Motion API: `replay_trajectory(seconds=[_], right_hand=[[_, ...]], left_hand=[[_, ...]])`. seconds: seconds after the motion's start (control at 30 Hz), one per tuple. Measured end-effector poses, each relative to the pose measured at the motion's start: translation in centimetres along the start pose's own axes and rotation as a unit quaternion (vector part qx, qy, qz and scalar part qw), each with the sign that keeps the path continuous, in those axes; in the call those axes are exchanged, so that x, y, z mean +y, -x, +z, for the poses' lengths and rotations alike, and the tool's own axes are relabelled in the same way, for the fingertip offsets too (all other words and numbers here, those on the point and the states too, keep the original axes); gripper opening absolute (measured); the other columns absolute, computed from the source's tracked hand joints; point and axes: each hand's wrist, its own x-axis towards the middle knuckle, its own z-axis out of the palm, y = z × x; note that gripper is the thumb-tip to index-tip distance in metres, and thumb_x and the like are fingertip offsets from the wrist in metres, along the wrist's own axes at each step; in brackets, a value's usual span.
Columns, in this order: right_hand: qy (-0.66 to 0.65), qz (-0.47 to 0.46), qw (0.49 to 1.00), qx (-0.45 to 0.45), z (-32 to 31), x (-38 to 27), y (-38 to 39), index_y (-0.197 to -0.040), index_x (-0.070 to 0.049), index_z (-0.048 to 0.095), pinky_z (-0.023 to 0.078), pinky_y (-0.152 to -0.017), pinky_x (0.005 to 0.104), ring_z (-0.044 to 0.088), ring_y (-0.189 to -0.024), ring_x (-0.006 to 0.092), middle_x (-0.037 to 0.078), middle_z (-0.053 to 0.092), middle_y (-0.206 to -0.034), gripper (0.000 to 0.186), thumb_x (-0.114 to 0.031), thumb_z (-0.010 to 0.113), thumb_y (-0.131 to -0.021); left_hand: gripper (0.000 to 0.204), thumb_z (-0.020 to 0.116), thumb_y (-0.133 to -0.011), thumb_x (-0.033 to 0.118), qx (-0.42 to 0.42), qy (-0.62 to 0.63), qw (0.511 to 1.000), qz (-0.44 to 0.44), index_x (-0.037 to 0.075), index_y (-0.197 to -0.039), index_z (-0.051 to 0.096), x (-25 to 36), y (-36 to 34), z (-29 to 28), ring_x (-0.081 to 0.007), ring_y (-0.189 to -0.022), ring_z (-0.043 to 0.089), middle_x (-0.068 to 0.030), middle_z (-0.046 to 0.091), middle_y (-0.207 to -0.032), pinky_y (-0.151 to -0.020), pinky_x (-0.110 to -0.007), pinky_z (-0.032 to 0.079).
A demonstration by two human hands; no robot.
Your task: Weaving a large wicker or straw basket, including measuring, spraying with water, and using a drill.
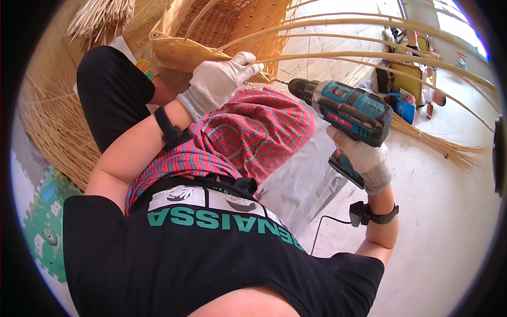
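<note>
My left hand (216, 83), in a white knit glove, pinches a pale rattan rod (311, 56) beside the lower edge of a woven wicker basket (177, 52). My right hand (360, 153), gloved too, is wrapped round the grip of a teal and black cordless drill (351, 110). The drill points left, and its thin bit (280, 81) ends close to the basket's lower right corner. Whether the tip touches the wicker I cannot tell. Several long rods bend away from the basket toward the right.
A red checked cloth (253, 129) covers my lap. Loose thin canes (55, 129) spread at the left, and another cane bundle (443, 143) lies on the floor at the right. A green patterned mat (50, 232) is at the lower left. A blue container (405, 110) stands at the far right.
</note>
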Motion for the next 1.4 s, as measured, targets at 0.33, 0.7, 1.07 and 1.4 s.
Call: replay_trajectory(seconds=[0.33,0.7,1.07,1.4], right_hand=[[0.012,-0.062,0.998,0.025,0.0,-0.3,-0.1,-0.12,-0.007,0.068,0.054,-0.064,0.0269,0.061,-0.07,0.0084,0.002,0.07,-0.088,0.038,-0.021,0.08,-0.086],[0.211,-0.164,0.963,-0.027,-0.8,-2.8,-1.6,-0.121,-0.008,0.069,0.056,-0.091,0.0344,0.069,-0.105,0.0202,0.011,0.072,-0.115,0.035,-0.019,0.078,-0.088],[0.299,-0.179,0.936,-0.048,-0.9,-3.0,-2.8,-0.112,-0.014,0.075,0.057,-0.09,0.0362,0.071,-0.103,0.0234,0.008,0.073,-0.111,0.026,-0.014,0.077,-0.087],[0.155,-0.11,0.979,-0.068,-0.3,-1.1,-3.0,-0.123,-0.019,0.071,0.055,-0.094,0.0354,0.069,-0.108,0.0233,0.006,0.07,-0.12,0.033,-0.014,0.071,-0.09]], left_hand=[[0.045,0.057,-0.086,0.005,-0.004,-0.006,1.0,-0.001,0.021,-0.128,0.065,0.3,-0.1,-0.2,-0.0189,-0.085,0.071,0.0043,0.064,-0.124,-0.066,-0.031,0.058],[0.034,0.06,-0.087,0.006,-0.004,0.059,0.998,0.02,0.017,-0.119,0.069,-1.3,-0.8,0.7,-0.02,-0.081,0.07,0.0,0.066,-0.115,-0.065,-0.032,0.057],[0.023,0.064,-0.087,0.011,0.046,0.05,0.997,0.048,0.013,-0.109,0.072,-1.9,-1.2,1.2,-0.0217,-0.08,0.07,-0.0056,0.069,-0.101,-0.066,-0.034,0.056],[0.032,0.066,-0.084,0.01,0.06,0.024,0.997,0.046,0.015,-0.116,0.07,-1.5,-1.0,2.1,-0.0206,-0.085,0.07,-0.0042,0.068,-0.104,-0.07,-0.033,0.057]])
